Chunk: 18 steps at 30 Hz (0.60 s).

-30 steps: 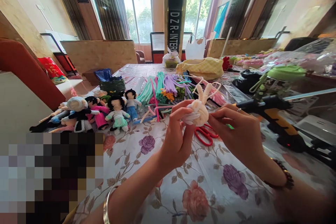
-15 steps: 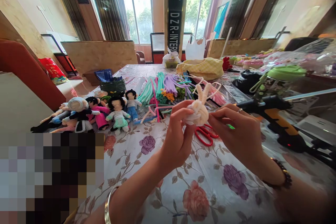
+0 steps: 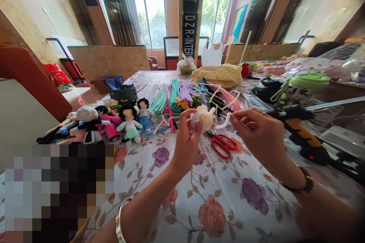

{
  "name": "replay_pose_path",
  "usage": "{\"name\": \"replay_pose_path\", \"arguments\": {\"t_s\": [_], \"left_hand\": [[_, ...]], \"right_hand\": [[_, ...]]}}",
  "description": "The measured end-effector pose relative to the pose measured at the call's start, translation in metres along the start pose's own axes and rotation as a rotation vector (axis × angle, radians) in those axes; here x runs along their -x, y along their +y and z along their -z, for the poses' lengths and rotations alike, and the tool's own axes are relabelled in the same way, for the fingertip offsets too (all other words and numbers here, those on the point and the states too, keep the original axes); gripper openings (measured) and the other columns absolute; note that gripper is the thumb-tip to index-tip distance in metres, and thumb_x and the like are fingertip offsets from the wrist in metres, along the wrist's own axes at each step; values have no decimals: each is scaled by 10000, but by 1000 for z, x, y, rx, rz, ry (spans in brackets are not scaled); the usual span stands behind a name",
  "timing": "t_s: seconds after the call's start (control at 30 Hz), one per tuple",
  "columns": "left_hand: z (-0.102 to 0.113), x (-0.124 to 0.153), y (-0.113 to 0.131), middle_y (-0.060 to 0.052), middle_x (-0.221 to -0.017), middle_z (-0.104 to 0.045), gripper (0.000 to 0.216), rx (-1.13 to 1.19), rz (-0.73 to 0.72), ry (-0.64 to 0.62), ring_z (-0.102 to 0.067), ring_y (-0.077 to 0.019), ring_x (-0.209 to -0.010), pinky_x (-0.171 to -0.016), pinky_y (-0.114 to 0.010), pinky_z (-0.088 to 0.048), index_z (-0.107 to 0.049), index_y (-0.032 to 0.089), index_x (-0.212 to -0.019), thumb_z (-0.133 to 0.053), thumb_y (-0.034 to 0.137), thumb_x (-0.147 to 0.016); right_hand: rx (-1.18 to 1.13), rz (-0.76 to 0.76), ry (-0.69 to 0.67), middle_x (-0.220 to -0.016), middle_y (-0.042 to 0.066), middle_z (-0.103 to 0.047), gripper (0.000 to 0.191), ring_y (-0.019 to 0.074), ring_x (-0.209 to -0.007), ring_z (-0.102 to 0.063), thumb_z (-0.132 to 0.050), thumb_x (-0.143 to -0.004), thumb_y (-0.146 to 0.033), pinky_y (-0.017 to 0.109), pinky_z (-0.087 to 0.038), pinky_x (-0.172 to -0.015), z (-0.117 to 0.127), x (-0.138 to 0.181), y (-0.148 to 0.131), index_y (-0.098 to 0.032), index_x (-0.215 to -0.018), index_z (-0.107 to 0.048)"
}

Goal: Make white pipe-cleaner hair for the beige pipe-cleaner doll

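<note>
Between the thumb and fingers of my left hand [image 3: 186, 136] is a cream and white doll head [image 3: 205, 117] made of wound pipe cleaner. My right hand [image 3: 255, 133] pinches the end of a white pipe cleaner [image 3: 224, 124], which bends back toward the doll head; whether the two are joined I cannot tell. Red-handled scissors [image 3: 224, 145] lie on the flowered tablecloth just below and between my hands. Behind them is a pile of coloured pipe cleaners [image 3: 182, 95] in purple, teal, green and pink.
Several finished pipe-cleaner dolls [image 3: 128, 123] lie at the left, by a dark green basket [image 3: 123, 94]. A black and orange glue gun [image 3: 303, 134] stands at the right, near a green-lidded bottle [image 3: 308, 79]. Farther back are a yellow checked pouch [image 3: 218, 75] and plastic bags [image 3: 212, 53].
My left hand has lowered the doll head slightly to the left and tilted it. My right hand has moved away from it, drawing the white pipe cleaner out, and the scissors now show fully.
</note>
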<state>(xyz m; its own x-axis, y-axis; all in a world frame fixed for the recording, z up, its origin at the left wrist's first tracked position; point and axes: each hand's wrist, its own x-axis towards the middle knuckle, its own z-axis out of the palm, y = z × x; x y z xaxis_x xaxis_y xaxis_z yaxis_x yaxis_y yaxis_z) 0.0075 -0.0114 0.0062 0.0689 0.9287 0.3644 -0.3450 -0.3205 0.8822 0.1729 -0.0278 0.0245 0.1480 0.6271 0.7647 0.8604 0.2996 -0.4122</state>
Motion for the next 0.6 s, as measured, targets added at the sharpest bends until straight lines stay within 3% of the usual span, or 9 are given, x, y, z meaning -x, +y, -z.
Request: {"name": "replay_pose_path", "arguments": {"t_s": [0.2, 0.33, 0.47, 0.57, 0.6], "left_hand": [[5, -10, 2, 11, -975, -575, 215, 87, 159, 225, -551, -104, -823, -677, -191, -459, -550, 256, -1013, -548, 191, -808], [15, -19, 1, 15, -893, -576, 175, 97, 213, 443, -538, -97, -730, -573, -178, -430, -576, 230, -938, -493, 182, -792], [28, -27, 3, 12, -789, -568, 160, 36, 282, 581, -534, -106, -659, -513, -189, -400, -562, 206, -846, -417, 186, -782], [37, -32, 6, 3, -731, -563, 174, -98, 333, 550, -526, -109, -587, -487, -201, -386, -537, 191, -808, -369, 225, -776], [39, -34, 6, -4, -705, -551, 182, -177, 372, 474, -522, -116, -567, -495, -219, -400, -522, 186, -788, -357, 263, -784]], "right_hand": [[111, 176, -108, -700, 30, -680, 211, 140, -563, -606, -515, -875, -327, 253, -414, -533, -4, -2, 8, -207, -833, -683], [206, 280, -254, -749, 37, -696, 296, 147, -597, -631, -424, -927, -339, 242, -364, -490, -9, 0, 15, -211, -866, -684], [300, 311, -472, -754, 36, -688, 296, 134, -578, -619, -414, -931, -300, 233, -330, -475, -13, 1, 21, -211, -836, -680], [285, 308, -643, -681, 24, -679, 274, 134, -562, -606, -448, -914, -270, 238, -345, -505, -14, 2, 24, -208, -777, -677], [272, 309, -681, -664, 22, -675, 273, 134, -559, -601, -455, -910, -266, 240, -348, -513, -15, 3, 24, -206, -755, -671]]}}
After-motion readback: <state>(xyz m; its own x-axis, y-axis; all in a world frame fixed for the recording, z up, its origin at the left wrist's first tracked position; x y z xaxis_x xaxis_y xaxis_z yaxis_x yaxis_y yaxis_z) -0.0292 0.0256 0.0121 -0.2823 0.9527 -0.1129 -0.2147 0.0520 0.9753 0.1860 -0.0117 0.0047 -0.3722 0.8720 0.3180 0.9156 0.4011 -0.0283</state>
